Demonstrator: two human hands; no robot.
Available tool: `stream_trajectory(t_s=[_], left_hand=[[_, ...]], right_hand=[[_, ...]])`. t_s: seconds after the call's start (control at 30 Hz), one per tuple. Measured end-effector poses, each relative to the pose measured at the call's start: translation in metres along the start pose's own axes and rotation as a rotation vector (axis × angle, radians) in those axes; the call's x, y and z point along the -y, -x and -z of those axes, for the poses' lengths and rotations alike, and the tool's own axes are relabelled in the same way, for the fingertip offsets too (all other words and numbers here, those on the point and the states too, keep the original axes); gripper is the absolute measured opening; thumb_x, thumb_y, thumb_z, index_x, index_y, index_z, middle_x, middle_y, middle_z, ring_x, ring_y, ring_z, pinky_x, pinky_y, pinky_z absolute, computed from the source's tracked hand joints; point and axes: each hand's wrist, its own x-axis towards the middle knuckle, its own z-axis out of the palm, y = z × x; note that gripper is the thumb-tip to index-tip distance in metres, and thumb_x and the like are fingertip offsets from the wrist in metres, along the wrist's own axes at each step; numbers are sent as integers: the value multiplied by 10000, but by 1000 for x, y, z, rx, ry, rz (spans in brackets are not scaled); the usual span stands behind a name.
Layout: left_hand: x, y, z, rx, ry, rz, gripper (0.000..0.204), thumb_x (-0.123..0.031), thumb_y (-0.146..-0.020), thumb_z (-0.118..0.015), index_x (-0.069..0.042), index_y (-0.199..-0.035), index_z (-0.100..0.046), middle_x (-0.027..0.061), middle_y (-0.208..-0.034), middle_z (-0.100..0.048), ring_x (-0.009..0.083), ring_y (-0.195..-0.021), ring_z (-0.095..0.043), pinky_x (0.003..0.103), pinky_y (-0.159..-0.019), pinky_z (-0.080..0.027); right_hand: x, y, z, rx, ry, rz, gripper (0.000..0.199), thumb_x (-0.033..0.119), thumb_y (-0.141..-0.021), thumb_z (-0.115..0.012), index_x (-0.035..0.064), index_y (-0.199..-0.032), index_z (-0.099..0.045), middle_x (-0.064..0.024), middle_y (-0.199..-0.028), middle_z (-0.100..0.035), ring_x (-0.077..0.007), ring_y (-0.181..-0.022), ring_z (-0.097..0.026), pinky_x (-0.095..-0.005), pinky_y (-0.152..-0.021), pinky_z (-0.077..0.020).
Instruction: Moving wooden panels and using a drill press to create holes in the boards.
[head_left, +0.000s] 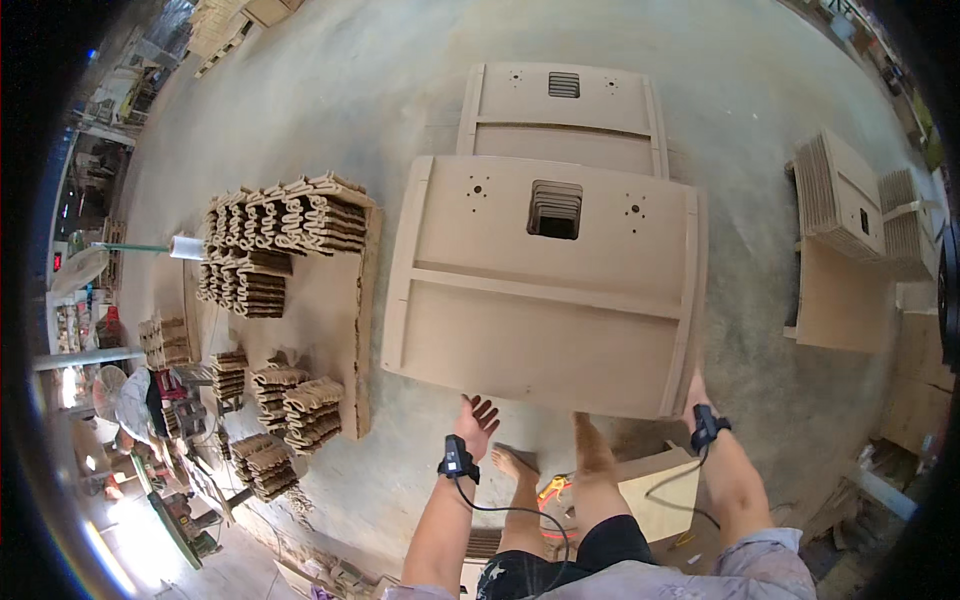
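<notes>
In front of me lies a stack of flat brown wooden panels (540,335), with raised strips across the top one and a rounded rectangular cutout through which lower layers show. My left hand (474,424) is just off the stack's near edge, palm partly up, fingers apart and nothing in them. At the near right corner, my right hand (697,398) is against the panel's side. Its fingers are partly hidden there, so its grip cannot be made out. Each wrist wears a black strapped device with a cable.
Behind stands a second panel stack (560,105). To the left, curvy wooden pieces (290,222) are piled on a low board (362,330). More panels (840,195) stand at the right. By my feet are a pale board (660,492) and a red-yellow object (552,490).
</notes>
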Motion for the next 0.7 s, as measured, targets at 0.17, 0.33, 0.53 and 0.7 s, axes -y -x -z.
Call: stream_trajectory(t_s=[0.17,0.33,0.53,0.7], left_hand=[[-19,-9,21,-92,194,34,569,-495,-865,-332,-70,-1242,-355,125,-1254,-403,294,-1154,-380,464,-957,-298],[-49,-4,25,94,390,-92,466,-452,-840,-409,-91,-1126,-475,79,-1107,-513,256,-1004,-492,395,-831,-427],[-60,-30,61,38,393,-72,440,-438,-850,-387,-92,-1103,-484,74,-1073,-529,250,-986,-509,387,-806,-447],[-47,-44,73,13,428,-113,467,-461,-847,-367,-95,-1112,-484,77,-1079,-528,261,-981,-510,398,-795,-445]], right_hand=[[-95,14,0,7,-271,-125,722,658,-769,-367,132,-1263,-373,-110,-1253,-422,-292,-1132,-406,-453,-940,-337],[-207,-11,-6,-45,-450,-295,549,540,-774,-479,144,-1152,-450,-90,-1140,-504,-273,-1029,-481,-433,-892,-392],[-251,-44,18,-264,-357,-388,419,433,-808,-468,117,-1082,-492,-90,-1092,-530,-252,-1035,-487,-449,-864,-414],[-185,-19,24,68,170,-270,269,289,-865,-390,106,-1045,-471,-92,-1012,-542,-267,-953,-516,-438,-841,-419]])
